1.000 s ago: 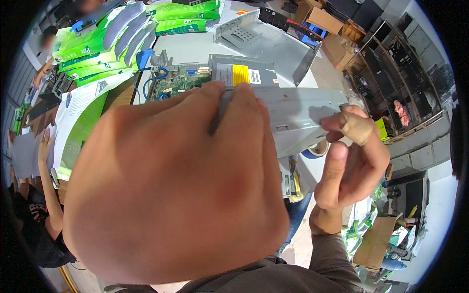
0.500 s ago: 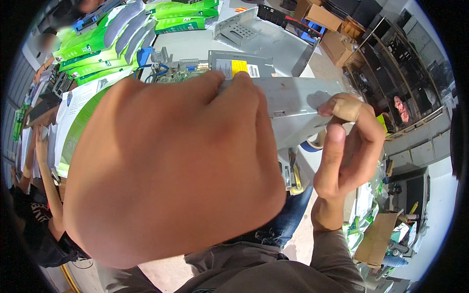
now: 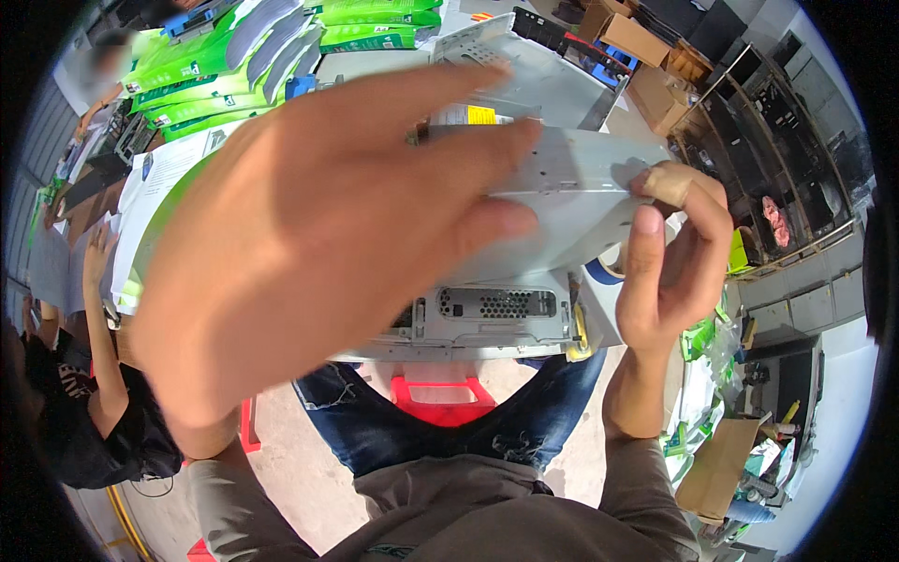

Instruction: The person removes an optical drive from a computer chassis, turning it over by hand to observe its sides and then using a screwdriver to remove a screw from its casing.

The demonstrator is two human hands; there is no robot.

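Observation:
A bent grey sheet-metal panel stands tilted over an open computer case at the table's front edge. My right hand pinches the panel's right end between thumb and curled index finger; a tan bandage wraps that finger. My left hand, large and slightly blurred, reaches across from the left. Its fingers are stretched and apart, the thumb in front of the panel; whether it touches the metal I cannot tell. Behind the fingers shows part of a yellow label. My left hand hides most of the case's inside.
A loose metal cover lies at the back. Green paper packs are stacked at the back left. A tape roll and yellow-handled tool sit by the right edge. A red stool stands below; another person's arm is at left.
My left hand has come off the panel's top edge, drawn up and left, and its fingers have spread. The perforated front of the case has come into view. My right hand keeps its pinch.

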